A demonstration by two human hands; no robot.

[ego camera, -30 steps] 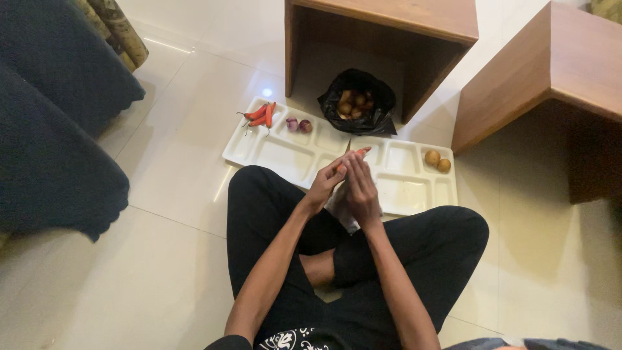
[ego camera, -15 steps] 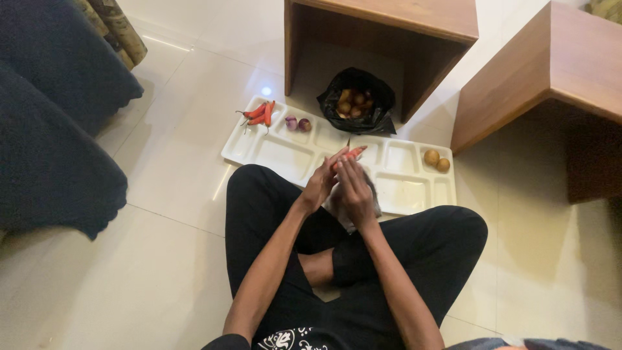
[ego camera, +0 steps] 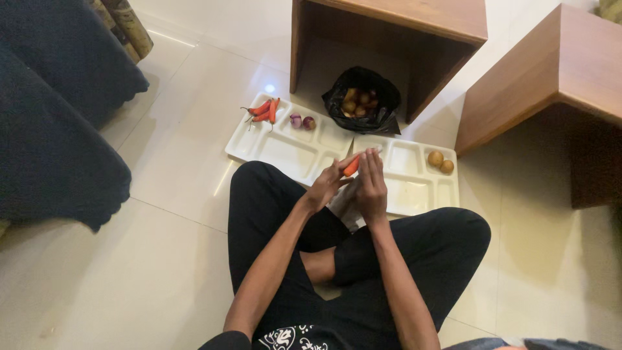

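Left hand: my left hand (ego camera: 328,186) is raised over my crossed legs, fingers curled and pinched on the near end of the red chilli (ego camera: 351,165).
Right hand: my right hand (ego camera: 372,185) stands just beside it, fingers extended up along the chilli's right side and touching it; whether they clamp it I cannot tell.
Chilli: red-orange, slim, tilted with the far end up, held between both hands above the near edge of the trays.
Left tray: white compartment tray (ego camera: 285,150) on the floor; red chillies (ego camera: 264,111) in its far left cell, two small purple onions (ego camera: 302,121) one cell to the right.
Right tray: second white tray (ego camera: 414,188), touching the first; two round brown pieces (ego camera: 440,161) in its far right cell.
Bag: black bag (ego camera: 363,104) of mixed produce, far of the trays, under a wooden table (ego camera: 395,26).
Surface: pale glossy floor tiles (ego camera: 162,259); dark blue fabric (ego camera: 52,116) at left.
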